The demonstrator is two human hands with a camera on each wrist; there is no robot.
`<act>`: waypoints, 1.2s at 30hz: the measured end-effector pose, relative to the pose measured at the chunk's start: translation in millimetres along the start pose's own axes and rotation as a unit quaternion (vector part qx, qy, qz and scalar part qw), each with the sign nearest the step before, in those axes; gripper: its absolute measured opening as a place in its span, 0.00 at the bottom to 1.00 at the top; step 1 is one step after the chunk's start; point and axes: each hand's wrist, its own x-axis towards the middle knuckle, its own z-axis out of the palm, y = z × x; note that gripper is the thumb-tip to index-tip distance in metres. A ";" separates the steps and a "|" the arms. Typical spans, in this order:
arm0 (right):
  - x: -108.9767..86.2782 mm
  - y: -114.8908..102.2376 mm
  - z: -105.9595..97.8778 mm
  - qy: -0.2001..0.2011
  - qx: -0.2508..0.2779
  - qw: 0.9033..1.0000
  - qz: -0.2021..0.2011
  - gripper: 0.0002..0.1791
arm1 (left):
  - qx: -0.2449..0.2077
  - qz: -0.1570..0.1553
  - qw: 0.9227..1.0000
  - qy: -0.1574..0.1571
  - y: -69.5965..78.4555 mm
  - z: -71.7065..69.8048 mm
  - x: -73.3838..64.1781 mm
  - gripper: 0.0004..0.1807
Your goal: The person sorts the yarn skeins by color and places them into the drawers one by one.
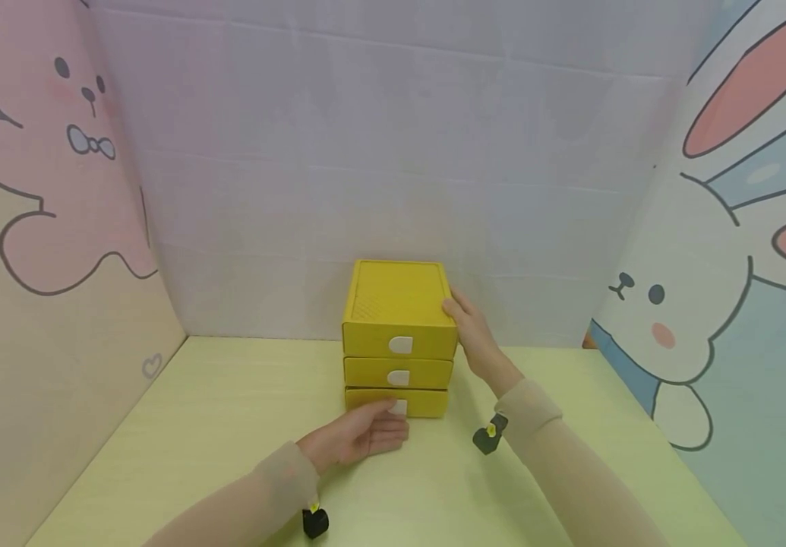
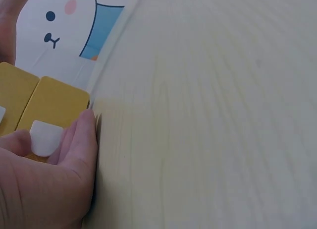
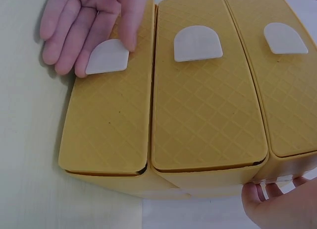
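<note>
A yellow three-drawer storage box (image 1: 399,292) stands on the table, each drawer front carrying a white rounded handle. My left hand (image 1: 365,434) is at the bottom drawer, palm turned up and fingers fairly straight. Its thumb lies by the top of the bottom handle (image 3: 109,56), with the fingertips just under it. On the box's right side rests my right hand (image 1: 478,334), its thumb over the top edge and its fingers along the side wall. In the right wrist view, fingertips (image 3: 271,190) touch that side. All three drawers look closed.
The pale table (image 1: 242,410) reaches back to a light fabric wall (image 1: 393,152) close behind the box. Side panels bear a pink bear (image 1: 71,152) on the left and a white rabbit (image 1: 693,289) on the right. Small dark devices (image 1: 490,434) hang at both wrists.
</note>
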 end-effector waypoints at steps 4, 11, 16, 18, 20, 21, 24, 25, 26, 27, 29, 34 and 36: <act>0.3 0.4 -0.5 -0.001 0.001 1.000 0.000 0.34 | -0.002 0.000 1.000 0.006 1.1 0.2 2.7 0.36; 0.4 1.4 -0.4 0.001 0.002 1.000 -0.004 0.34 | -0.001 -0.003 1.000 0.014 1.8 -0.2 4.6 0.36; -0.2 -0.2 0.8 0.001 0.006 1.000 -0.003 0.34 | 0.002 -0.005 1.000 0.012 3.1 -0.6 2.7 0.35; 0.3 -0.5 0.8 0.002 0.005 1.000 -0.001 0.35 | 0.004 -0.006 1.000 0.009 3.5 -1.3 1.9 0.35; 1.0 -0.5 0.3 0.003 0.003 1.000 0.002 0.35 | 0.007 -0.006 1.000 0.004 3.8 -2.3 1.0 0.35; 1.5 -0.2 -0.5 0.002 0.001 1.000 0.003 0.35 | 0.008 -0.006 1.000 0.002 3.7 -3.1 0.8 0.35; 2.7 0.0 -3.5 -0.002 -0.006 1.000 0.003 0.36 | 0.016 -0.005 1.000 0.000 3.6 -5.3 -1.0 0.36; 2.7 -0.2 -4.5 -0.004 -0.010 1.000 0.003 0.36 | 0.019 -0.004 1.000 0.000 3.5 -6.2 -2.1 0.36; 2.5 -0.4 -5.6 -0.007 -0.013 1.000 0.002 0.36 | 0.024 -0.002 1.000 0.001 3.7 -7.5 -3.3 0.36; 2.2 -0.5 -6.9 -0.010 -0.016 1.000 0.001 0.36 | 0.029 -0.002 1.000 0.000 4.1 -8.8 -5.0 0.37; 1.2 -1.2 -10.1 -0.016 -0.021 1.000 -0.002 0.36 | 0.045 0.001 0.999 -0.002 5.6 -11.8 -9.4 0.38; -3.9 -4.7 -22.8 -0.032 -0.032 0.999 -0.011 0.36 | 0.087 0.010 0.996 -0.006 14.3 -21.7 -26.1 0.38; -8.0 -7.2 -30.1 -0.038 -0.045 0.998 -0.012 0.37 | 0.105 0.013 0.994 -0.002 19.4 -27.1 -34.7 0.38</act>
